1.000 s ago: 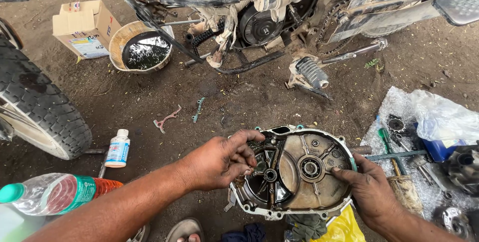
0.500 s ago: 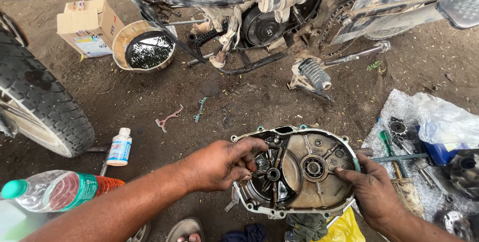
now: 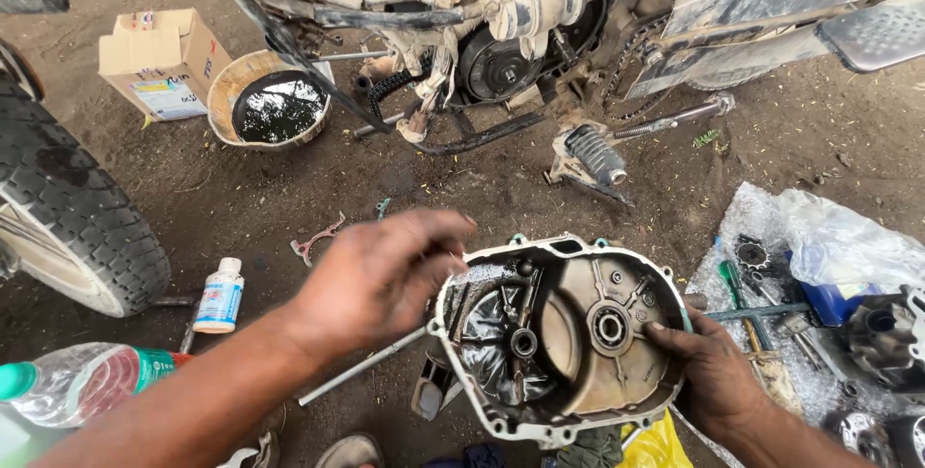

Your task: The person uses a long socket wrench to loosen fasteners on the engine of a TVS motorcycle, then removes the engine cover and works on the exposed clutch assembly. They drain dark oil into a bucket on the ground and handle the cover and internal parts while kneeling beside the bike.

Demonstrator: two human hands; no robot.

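Change: since the earlier frames the left hand [image 3: 385,275] has lifted off the inner face of the engine cover [image 3: 559,333] and now hovers just beside its left rim, blurred by motion.
Left hand: fingers loosely curled and drawn together at the tips; it may pinch something small, but the blur hides it, so I cannot tell whether it holds anything.
Right hand [image 3: 713,376]: closed on the cover's right rim, thumb over the edge, fingers underneath, propping the piece tilted toward the camera.
Cover position: near centre of the scene, held off the ground, inner side up, between the two hands.
Handling: cast metal, stiff and probably fairly heavy for one hand; the left half is wet with black oil and looks slippery, the right half drier.
Where to hold: by the thick outer rim and the bolt lugs, on the dry side; keep off the bearing seat [image 3: 609,326] and the oily ribs.
Under the cover: a thin metal rod [image 3: 361,369] lies on the dirt floor [image 3: 462,188], running near-left.
Left side: a small white bottle [image 3: 221,294], a clear plastic bottle [image 3: 82,381] near the edge, and a tyre [image 3: 72,217].
Far: a pan of black oil [image 3: 277,102], a cardboard box [image 3: 159,58], and the stripped motorcycle engine [image 3: 501,53].
Right: tools and parts on a plastic sheet [image 3: 838,246].
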